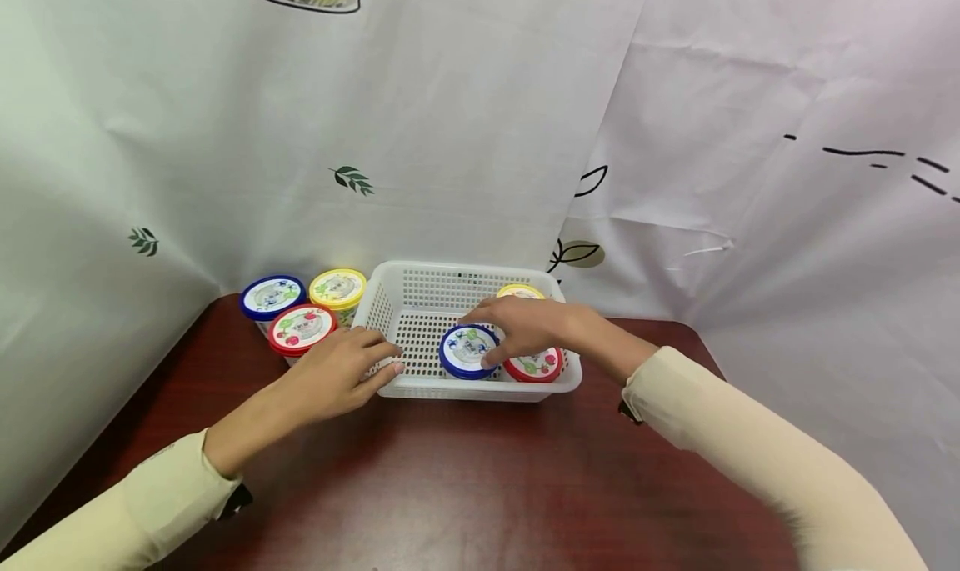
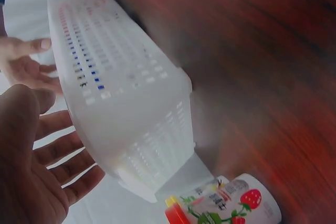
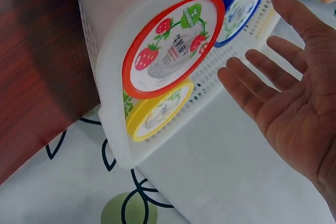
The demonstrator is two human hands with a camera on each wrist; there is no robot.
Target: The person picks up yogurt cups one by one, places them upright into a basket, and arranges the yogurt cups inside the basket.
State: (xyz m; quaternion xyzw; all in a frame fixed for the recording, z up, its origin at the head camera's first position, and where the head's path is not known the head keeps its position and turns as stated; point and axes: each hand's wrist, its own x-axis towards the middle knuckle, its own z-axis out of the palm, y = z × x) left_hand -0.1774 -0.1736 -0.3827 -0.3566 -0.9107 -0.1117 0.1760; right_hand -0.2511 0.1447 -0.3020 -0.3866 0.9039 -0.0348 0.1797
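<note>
A white plastic basket (image 1: 465,393) holds a blue-lidded tub (image 1: 467,350), a red-lidded tub (image 1: 536,367) and a yellow-lidded tub (image 1: 520,291). Over the blue lid is my right hand (image 1: 525,325), its thumb overlapping the lid's edge in the head view. The right wrist view shows that hand (image 3: 299,82) with fingers extended, apart from the tubs. At the basket's left end my left hand (image 1: 341,371) has its fingertips by the rim. Its fingers are loosely spread in the left wrist view, where the same hand (image 2: 31,150) lies beside the basket wall (image 2: 126,114).
Left of the basket stand three more tubs, one with a blue lid (image 1: 273,296), one yellow (image 1: 337,288) and one red (image 1: 302,329). Everything is on a dark red wooden table (image 1: 480,479). A white printed cloth (image 1: 450,137) hangs right behind it.
</note>
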